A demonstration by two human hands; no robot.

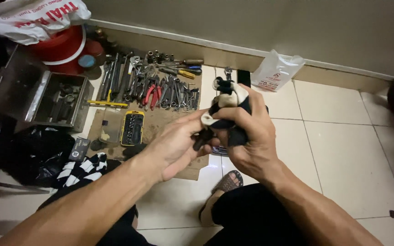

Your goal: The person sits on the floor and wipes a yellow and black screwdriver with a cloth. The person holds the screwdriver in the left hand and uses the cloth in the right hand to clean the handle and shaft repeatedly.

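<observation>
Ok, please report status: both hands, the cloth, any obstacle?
Both hands up: right hand grips black-and-white cloth, left hand pinches its lower end. Tools on cardboard below. Nothing between.

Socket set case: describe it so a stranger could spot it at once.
Find the brown cardboard sheet on the tiled floor by the wall, covered with hand tools. At its near left edge lies the socket set case, yellow with a dark tray holding rows of round sockets, the only boxed item there.
</observation>
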